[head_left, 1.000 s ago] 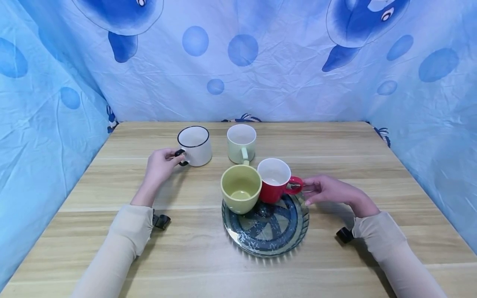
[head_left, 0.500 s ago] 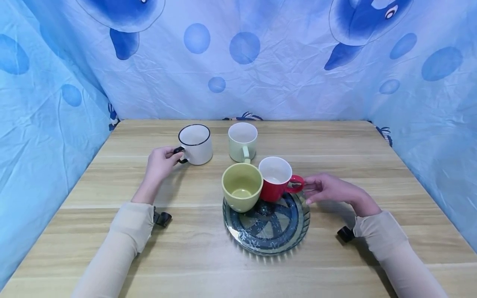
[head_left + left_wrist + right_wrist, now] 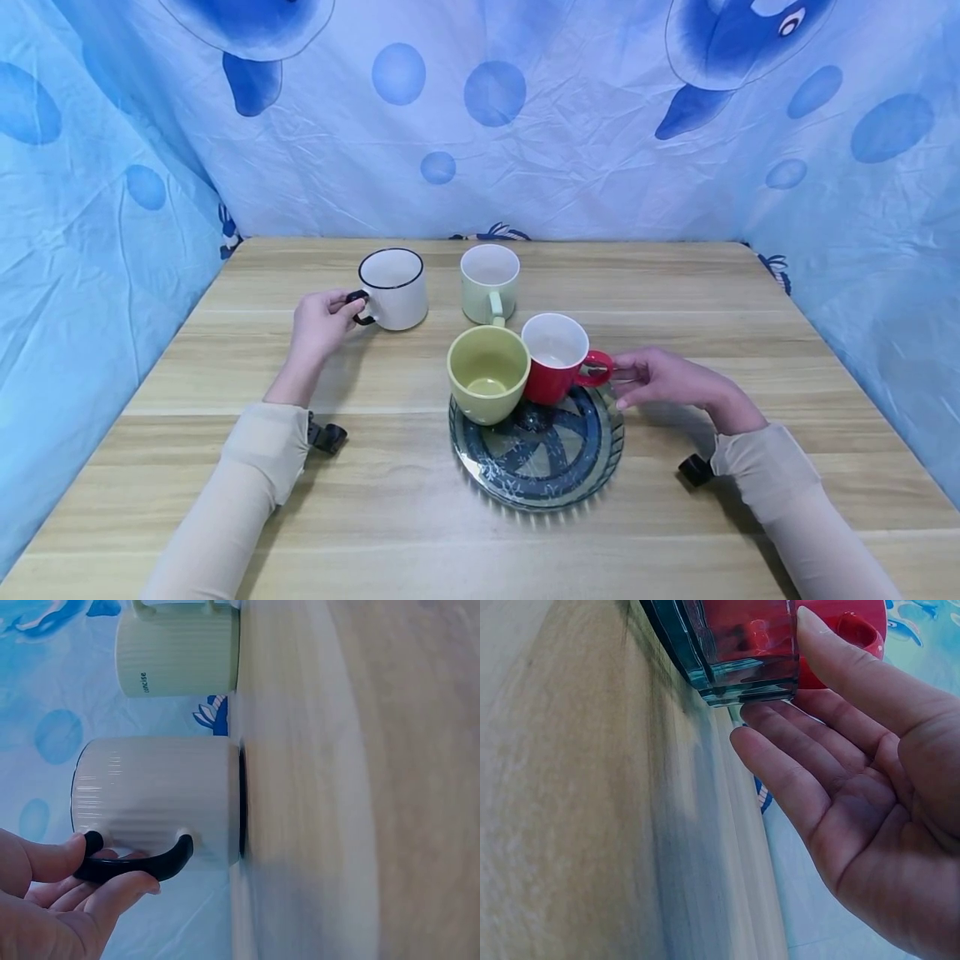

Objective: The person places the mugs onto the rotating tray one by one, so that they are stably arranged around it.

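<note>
In the head view my left hand (image 3: 321,323) pinches the black handle (image 3: 135,866) of a white mug with a dark rim (image 3: 397,300). The mug stands upright on the table, and its ribbed side shows in the left wrist view. My right hand (image 3: 660,383) is at the right edge of a blue-green glass plate (image 3: 536,458). Its fingers (image 3: 787,765) are loosely extended, with the thumb tip overlapping the glass rim. On the plate's back part stand a yellow-green cup (image 3: 487,379) and a red mug (image 3: 551,379), whose handle points toward my right hand.
A pale green mug (image 3: 489,287) stands behind the plate, its handle toward me. The wooden table (image 3: 375,517) ends at blue cloth walls (image 3: 570,183) on the back and both sides.
The white mug has turned slightly, its handle swinging a little left with my left hand. The head view has shifted slightly. My right hand and the things near it look unchanged.
</note>
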The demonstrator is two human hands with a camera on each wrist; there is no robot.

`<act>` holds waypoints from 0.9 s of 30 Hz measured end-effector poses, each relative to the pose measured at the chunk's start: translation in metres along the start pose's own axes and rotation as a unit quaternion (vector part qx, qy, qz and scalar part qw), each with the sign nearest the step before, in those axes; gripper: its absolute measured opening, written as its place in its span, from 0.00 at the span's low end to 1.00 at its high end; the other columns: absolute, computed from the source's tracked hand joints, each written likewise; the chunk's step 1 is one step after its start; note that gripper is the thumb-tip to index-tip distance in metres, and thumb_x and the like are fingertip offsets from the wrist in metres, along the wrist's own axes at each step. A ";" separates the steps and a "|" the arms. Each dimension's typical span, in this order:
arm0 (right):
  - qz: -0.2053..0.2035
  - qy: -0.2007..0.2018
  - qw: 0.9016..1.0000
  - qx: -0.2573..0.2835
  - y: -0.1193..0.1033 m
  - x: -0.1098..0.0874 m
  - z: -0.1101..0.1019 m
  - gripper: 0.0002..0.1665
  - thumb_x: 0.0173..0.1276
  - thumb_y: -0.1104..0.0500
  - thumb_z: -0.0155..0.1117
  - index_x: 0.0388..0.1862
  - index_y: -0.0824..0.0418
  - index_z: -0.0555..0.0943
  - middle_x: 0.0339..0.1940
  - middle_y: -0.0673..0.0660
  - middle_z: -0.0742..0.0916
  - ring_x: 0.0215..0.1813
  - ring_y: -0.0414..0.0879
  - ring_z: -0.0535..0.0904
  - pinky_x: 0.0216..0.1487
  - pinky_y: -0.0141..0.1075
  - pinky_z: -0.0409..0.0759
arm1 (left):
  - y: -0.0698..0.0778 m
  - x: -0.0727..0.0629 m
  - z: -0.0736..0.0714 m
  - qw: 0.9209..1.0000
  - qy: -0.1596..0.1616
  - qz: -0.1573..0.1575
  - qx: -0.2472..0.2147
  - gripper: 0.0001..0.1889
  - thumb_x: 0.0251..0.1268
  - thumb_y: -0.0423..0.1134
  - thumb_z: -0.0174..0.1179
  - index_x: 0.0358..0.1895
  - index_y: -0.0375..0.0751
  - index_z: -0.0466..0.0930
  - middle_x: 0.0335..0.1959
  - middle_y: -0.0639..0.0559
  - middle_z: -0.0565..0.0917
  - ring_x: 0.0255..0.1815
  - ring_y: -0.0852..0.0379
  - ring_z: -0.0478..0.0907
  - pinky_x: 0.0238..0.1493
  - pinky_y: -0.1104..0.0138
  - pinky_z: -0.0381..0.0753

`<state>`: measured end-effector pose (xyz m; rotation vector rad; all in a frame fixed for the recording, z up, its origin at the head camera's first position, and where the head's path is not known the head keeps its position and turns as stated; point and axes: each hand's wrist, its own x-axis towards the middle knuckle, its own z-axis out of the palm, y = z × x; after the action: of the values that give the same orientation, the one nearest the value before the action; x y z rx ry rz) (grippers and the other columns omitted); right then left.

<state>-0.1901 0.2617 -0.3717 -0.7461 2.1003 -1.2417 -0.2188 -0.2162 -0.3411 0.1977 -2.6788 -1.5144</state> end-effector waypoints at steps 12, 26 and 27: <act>0.007 0.004 1.000 -0.008 0.000 0.001 -0.001 0.37 0.62 0.63 0.68 0.66 0.78 0.66 0.64 0.76 0.75 0.65 0.70 0.71 0.60 0.42 0.81 | 0.003 -0.004 -0.003 1.000 0.000 0.002 0.000 0.19 0.72 0.38 0.54 0.56 0.24 0.76 0.54 0.32 0.81 0.46 0.57 0.84 0.36 0.84 0.82; 0.005 0.008 1.000 -0.012 -0.002 0.000 0.000 0.37 0.61 0.62 0.69 0.65 0.77 0.68 0.63 0.76 0.76 0.64 0.71 0.72 0.60 0.42 0.81 | 0.012 -0.024 -0.010 0.999 0.028 0.018 -0.004 0.16 0.70 0.38 0.57 0.52 0.26 0.79 0.54 0.34 0.82 0.37 0.70 0.81 0.37 0.84 0.82; 0.004 0.007 1.000 -0.011 -0.003 -0.001 0.000 0.37 0.61 0.62 0.69 0.65 0.77 0.67 0.63 0.76 0.76 0.64 0.71 0.72 0.60 0.42 0.81 | 0.013 -0.026 -0.011 0.999 0.029 0.020 -0.009 0.17 0.70 0.38 0.56 0.52 0.26 0.79 0.54 0.34 0.82 0.35 0.74 0.79 0.37 0.84 0.81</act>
<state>-0.1893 0.2612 -0.3692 -0.7390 2.1307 -1.2240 -0.1925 -0.2150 -0.3242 0.1836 -2.6076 -1.4990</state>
